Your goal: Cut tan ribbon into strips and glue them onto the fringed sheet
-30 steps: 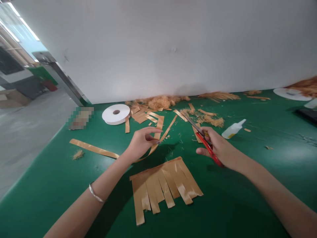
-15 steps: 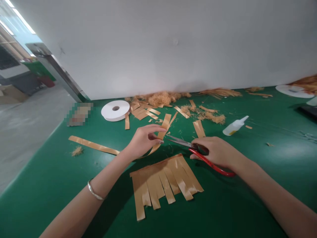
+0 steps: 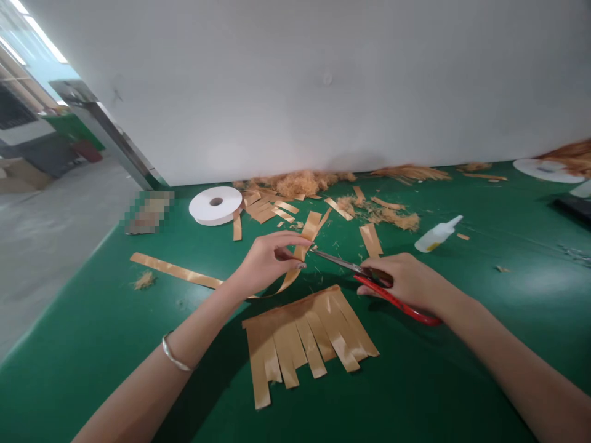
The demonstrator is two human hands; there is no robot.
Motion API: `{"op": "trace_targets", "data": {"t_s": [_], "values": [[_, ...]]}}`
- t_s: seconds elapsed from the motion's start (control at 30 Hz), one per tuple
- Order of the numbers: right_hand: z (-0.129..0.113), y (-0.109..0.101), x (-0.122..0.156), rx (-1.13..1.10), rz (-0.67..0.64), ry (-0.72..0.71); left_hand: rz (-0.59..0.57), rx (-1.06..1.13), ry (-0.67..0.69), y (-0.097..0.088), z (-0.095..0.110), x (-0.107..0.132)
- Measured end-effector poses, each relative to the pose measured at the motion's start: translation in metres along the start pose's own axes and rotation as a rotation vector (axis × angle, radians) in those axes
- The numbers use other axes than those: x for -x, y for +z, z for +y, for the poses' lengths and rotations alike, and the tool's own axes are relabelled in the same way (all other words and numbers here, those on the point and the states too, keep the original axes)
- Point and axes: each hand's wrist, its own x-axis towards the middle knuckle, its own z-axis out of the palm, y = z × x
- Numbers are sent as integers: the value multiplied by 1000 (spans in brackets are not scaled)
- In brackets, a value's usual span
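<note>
Between the thumb and fingers of my left hand [image 3: 272,261] is a shiny tan ribbon [image 3: 290,280]. Its upper end stands above the fingertips, and a long tail [image 3: 175,271] runs left over the table. My right hand [image 3: 406,280] grips red-handled scissors [image 3: 397,301], whose tips reach the ribbon's edge beside my left fingers. The blades look closed or nearly so. Below both hands lies a fringed piece [image 3: 305,332] made of several tan ribbon strips hanging from a top band.
On the green table [image 3: 443,381] are a white ribbon roll [image 3: 215,206], cut ribbon pieces [image 3: 370,239], fluffy tan fibres [image 3: 302,183] and a white squeeze bottle [image 3: 436,237]. A pale wall panel [image 3: 295,92] stands behind. At far right is another white disc [image 3: 547,170].
The scissor blades have come closer together at the ribbon, and my right hand has shifted very slightly right. My left hand stays in place with the ribbon.
</note>
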Motion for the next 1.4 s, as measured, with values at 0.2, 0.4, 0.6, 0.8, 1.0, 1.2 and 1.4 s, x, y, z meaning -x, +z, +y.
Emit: {"op": "trace_targets", "data": {"t_s": [0.2, 0.4, 0.6, 0.8, 1.0, 1.2, 1.4], "values": [[0, 1, -2, -14, -25, -13, -27, 25, -4, 1, 6, 0], [0, -1, -3, -33, -25, -49, -54, 122, -44, 0, 8, -2], [3, -3, -2, -83, -36, -32, -92, 132, -86, -1, 10, -6], [-1, -5, -4, -104, -54, -47, -102, 136, -77, 2, 6, -9], [-5, -5, -5, -77, -48, -69, -118, 177, -60, 7, 7, -9], [-7, -5, -5, -93, -40, -71, -100, 124, -33, 9, 11, -10], [-7, -5, -4, -86, -41, -66, -94, 52, -26, 8, 13, -10]]}}
